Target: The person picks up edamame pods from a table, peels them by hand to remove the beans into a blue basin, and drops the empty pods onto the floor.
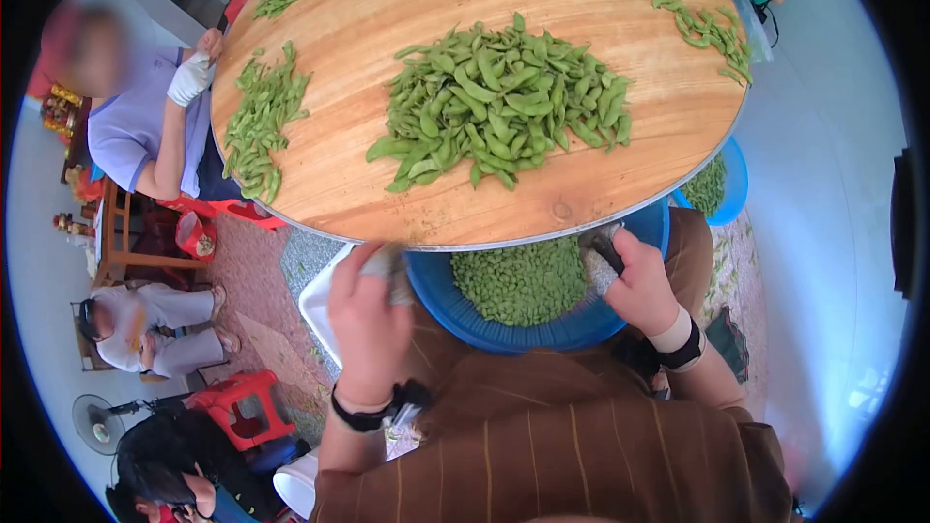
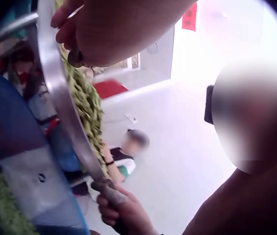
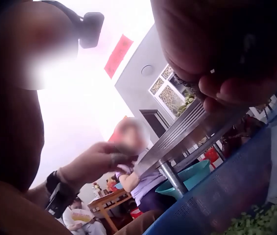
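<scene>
My right hand [image 1: 644,291] is at the table's near edge, above the right side of a blue basin [image 1: 455,326]. Its fingers, partly wrapped in grey, curl round a small dark piece [image 1: 608,250] whose kind does not show. Motion blurs my left hand [image 1: 363,329], raised left of the basin by the same edge; grey covers some fingers. In the left wrist view its fingers [image 2: 66,35] hang loosely bent, and nothing held shows there. Shelled green beans [image 1: 523,281] fill the basin. A heap of green soybean pods [image 1: 504,107] lies on the round wooden table [image 1: 339,136].
Smaller pod piles [image 1: 266,116] lie around the table's rim. Another blue basin [image 1: 741,184] with green contents stands at the right. A person in a lilac shirt [image 1: 136,126] sits at the left. Red stools [image 1: 237,407] and other people are behind on the left.
</scene>
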{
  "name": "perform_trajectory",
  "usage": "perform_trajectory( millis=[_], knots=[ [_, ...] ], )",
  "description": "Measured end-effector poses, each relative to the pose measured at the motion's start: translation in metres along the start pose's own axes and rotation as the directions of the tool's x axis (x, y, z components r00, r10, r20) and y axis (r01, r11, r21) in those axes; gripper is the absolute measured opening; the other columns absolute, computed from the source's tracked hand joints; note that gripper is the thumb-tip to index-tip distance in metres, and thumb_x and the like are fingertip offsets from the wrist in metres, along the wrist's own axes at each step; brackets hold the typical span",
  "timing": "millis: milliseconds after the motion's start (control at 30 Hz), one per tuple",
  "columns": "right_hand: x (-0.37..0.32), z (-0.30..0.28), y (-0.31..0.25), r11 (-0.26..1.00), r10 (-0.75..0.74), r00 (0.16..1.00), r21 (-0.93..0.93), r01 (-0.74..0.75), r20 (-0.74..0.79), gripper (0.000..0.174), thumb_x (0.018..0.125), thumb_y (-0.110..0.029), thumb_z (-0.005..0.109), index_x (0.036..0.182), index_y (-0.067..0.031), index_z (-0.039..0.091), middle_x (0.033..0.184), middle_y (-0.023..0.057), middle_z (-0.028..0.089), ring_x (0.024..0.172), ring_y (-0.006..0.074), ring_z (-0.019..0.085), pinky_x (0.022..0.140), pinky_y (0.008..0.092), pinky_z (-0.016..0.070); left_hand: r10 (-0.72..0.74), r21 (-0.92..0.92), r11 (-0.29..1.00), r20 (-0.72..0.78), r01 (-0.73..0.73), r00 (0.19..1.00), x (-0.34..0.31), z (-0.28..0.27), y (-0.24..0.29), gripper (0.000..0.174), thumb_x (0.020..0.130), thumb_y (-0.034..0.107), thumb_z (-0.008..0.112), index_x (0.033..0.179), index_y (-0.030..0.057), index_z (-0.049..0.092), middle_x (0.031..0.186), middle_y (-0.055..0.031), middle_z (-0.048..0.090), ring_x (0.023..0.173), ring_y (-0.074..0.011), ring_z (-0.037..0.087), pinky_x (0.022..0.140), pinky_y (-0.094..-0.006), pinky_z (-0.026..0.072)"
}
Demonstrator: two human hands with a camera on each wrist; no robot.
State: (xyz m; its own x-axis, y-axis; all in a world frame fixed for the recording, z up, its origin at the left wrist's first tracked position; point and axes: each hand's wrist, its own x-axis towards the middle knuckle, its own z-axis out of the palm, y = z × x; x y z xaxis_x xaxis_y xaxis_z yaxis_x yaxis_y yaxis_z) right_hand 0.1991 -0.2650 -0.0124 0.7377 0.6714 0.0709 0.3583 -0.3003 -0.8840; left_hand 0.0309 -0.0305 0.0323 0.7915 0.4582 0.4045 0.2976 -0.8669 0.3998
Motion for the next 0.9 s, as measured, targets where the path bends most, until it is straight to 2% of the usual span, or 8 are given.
perform_trajectory(
  millis=[133,433,533,633,733,800,867,900],
  knots=[
    [-0.012,-0.006,-0.006,0.999,0.043,0.999,0.028,-0.044,0.026,0.021,0.082,-0.006,0.061,0.101,0.0006,0.058,0.085,0.02,0.063,0.08,0.0368,0.064,0.07,0.0351,0.0498,0.368,-0.018,0.929,-0.052,-0.37,0.928,0.06,0.032,0.04,0.023,0.061,-0.004,0.06,0.085,-0.003,0.06,0.108,-0.018,0.059,0.093,-0.0337,0.058,0.08,-0.0392,0.048],
    [-0.023,-0.019,0.011,0.985,0.149,0.987,0.076,-0.154,0.062,0.022,0.081,-0.004,0.06,0.102,0.0011,0.058,0.084,0.0199,0.062,0.078,0.0367,0.063,0.069,0.0352,0.0494,0.311,0.015,0.95,0.039,-0.312,0.95,0.074,0.051,0.046,0.032,0.06,-0.006,0.06,0.092,-0.0035,0.061,0.106,-0.0183,0.06,0.092,-0.0347,0.057,0.08,-0.0399,0.0473],
    [-0.006,-0.013,-0.01,0.994,-0.052,0.999,0.092,0.051,0.002,0.021,0.083,-0.008,0.062,0.101,0.0012,0.058,0.08,0.0156,0.063,0.07,0.0289,0.064,0.064,0.033,0.0487,0.329,0.035,0.944,-0.076,-0.327,0.941,0.064,0.045,0.056,0.031,0.06,-0.005,0.061,0.091,-0.0033,0.062,0.106,-0.018,0.06,0.09,-0.0339,0.059,0.077,-0.0392,0.0486],
    [0.012,-0.01,-0.031,0.914,0.124,0.984,0.37,-0.164,0.13,0.019,0.086,-0.012,0.063,0.1,-0.0003,0.058,0.075,0.0076,0.061,0.059,0.0148,0.059,0.054,0.0266,0.045,0.465,-0.05,0.882,-0.064,-0.468,0.883,0.042,0.048,0.069,0.03,0.06,-0.004,0.061,0.09,-0.0029,0.062,0.105,-0.0175,0.06,0.088,-0.0342,0.06,0.075,-0.0391,0.0499],
    [0.023,-0.007,-0.032,0.594,0.234,0.909,0.69,-0.414,0.344,0.016,0.089,-0.016,0.062,0.098,-0.003,0.058,0.072,0.0001,0.057,0.054,0.0034,0.05,0.047,0.0203,0.0389,0.524,-0.189,0.835,-0.014,-0.517,0.852,0.025,0.049,0.079,0.037,0.059,-0.003,0.062,0.096,-0.0023,0.061,0.103,-0.0162,0.06,0.086,-0.0357,0.06,0.075,-0.0394,0.0504],
    [0.025,-0.006,-0.027,0.633,0.139,0.924,0.685,-0.359,0.356,0.014,0.09,-0.015,0.061,0.098,-0.0045,0.058,0.069,-0.0019,0.056,0.05,0.0026,0.046,0.045,0.0191,0.0361,0.447,-0.245,0.874,0.061,-0.421,0.893,0.021,0.045,0.081,0.034,0.067,-0.003,0.065,0.101,-0.0015,0.06,0.102,-0.0134,0.062,0.087,-0.0277,0.062,0.075,-0.0353,0.0509],
    [0.025,-0.009,-0.025,0.684,0.1,0.92,0.645,-0.34,0.38,0.014,0.09,-0.016,0.061,0.097,-0.0044,0.058,0.069,-0.0023,0.055,0.051,0.0029,0.047,0.045,0.0193,0.0366,-0.059,-0.578,0.712,0.517,0.399,0.854,0.016,0.045,0.079,0.028,0.077,-0.001,0.067,0.105,-0.001,0.06,0.103,-0.0094,0.062,0.09,-0.017,0.061,0.077,-0.0305,0.0503],
    [0.024,-0.01,-0.024,0.738,0.048,0.916,0.604,-0.301,0.398,0.014,0.09,-0.017,0.061,0.096,-0.0044,0.057,0.068,-0.0026,0.055,0.051,0.0032,0.047,0.045,0.0196,0.0371,0.0,-0.615,0.662,0.57,0.427,0.821,0.014,0.047,0.07,0.026,0.086,0.003,0.064,0.111,-0.0006,0.06,0.104,-0.0063,0.062,0.095,-0.0099,0.057,0.082,-0.027,0.0483]
  ],
)
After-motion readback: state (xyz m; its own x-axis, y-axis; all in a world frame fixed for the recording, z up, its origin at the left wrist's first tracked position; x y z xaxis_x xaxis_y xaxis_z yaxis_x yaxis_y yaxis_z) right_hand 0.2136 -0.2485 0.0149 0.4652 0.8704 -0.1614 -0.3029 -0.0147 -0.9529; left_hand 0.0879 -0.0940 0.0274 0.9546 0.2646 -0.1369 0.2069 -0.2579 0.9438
